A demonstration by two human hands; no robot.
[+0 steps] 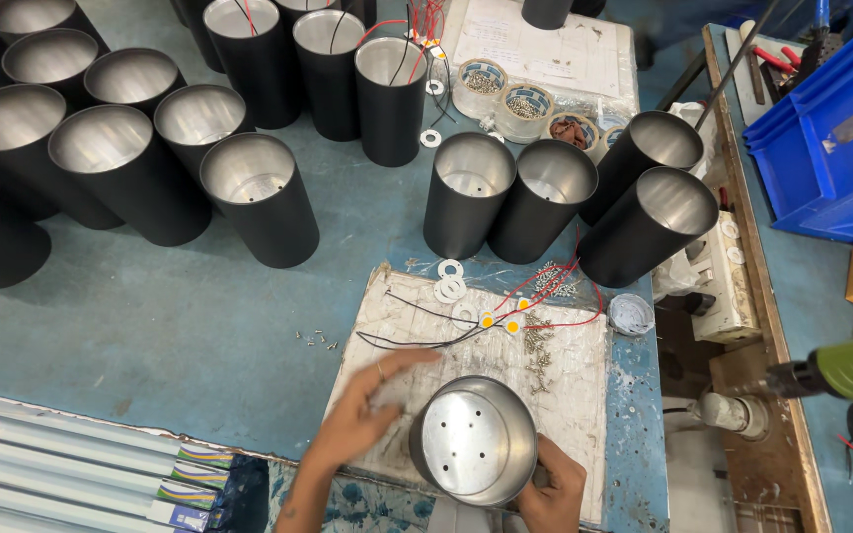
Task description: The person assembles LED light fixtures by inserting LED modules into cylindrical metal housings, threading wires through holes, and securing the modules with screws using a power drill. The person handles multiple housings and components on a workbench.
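The right hand (550, 489) cups the lower side of a black metal can (474, 441), fingers wrapped on its wall, so the can stands tilted with its silvery inside and drilled bottom facing up toward the camera. The left hand (367, 410) is open and blurred, fingers stretched flat over the white board (584, 395) just beside the can — grasping nothing that I can see, though its fingertips reach toward the black wires (417, 341) lying there.

On that board, past the fingers, sit two small yellow light chips (499, 322) with red and black leads, a scatter of small screws (537, 347), and a few white washers (450, 288) at the far edge. More loose screws (314, 339) lie on the blue table (150, 316) to the left.

To do this well, I judge the can should be held steady with its open mouth up, so the holes in the bottom stay in plain sight, and the chip picked up by its wires or edge, not dragged through the screws — they would scatter easily.

Farther out stand three empty cans (545, 197) behind the board, a large cluster of cans (130, 148) at the left, blue bins (831, 138) at the right, and a green power drill (841, 370) near the table edge.
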